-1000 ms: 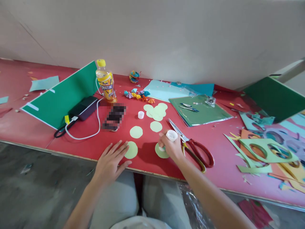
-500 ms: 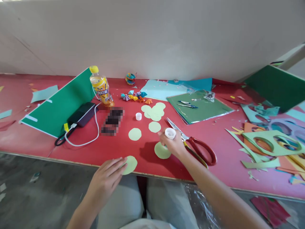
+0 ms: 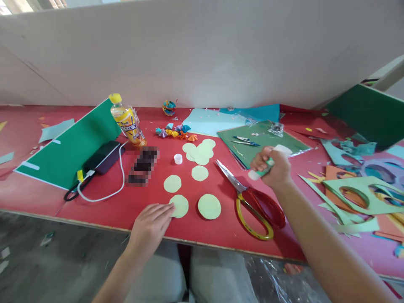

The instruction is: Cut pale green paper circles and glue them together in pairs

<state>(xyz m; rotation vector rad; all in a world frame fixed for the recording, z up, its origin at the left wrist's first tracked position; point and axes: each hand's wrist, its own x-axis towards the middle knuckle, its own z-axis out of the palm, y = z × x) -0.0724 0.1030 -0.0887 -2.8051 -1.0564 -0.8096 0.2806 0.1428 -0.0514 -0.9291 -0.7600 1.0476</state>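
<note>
My right hand (image 3: 274,166) grips a white and green glue stick (image 3: 262,170), tilted above the table beside the scissors. My left hand (image 3: 155,215) lies flat near the table's front edge, its fingertips on the rim of a pale green paper circle (image 3: 180,207). To the right of that circle lies another paper circle (image 3: 209,206). Further back are two single circles, one on the left (image 3: 172,184) and one in the middle (image 3: 200,173), and an overlapping group of circles (image 3: 201,153). A small white cap (image 3: 178,159) stands left of the group.
Large scissors (image 3: 249,198) with red and yellow handles lie on the red table. At left stand a drink bottle (image 3: 128,125), a black power bank (image 3: 104,156) with a white cable and a green board (image 3: 67,147). Cut paper scraps (image 3: 350,191) cover the right side.
My right hand has moved right with the glue stick, from over the right-hand paper circle to beyond the scissors. My left hand's circle now lies farther in from the table edge.
</note>
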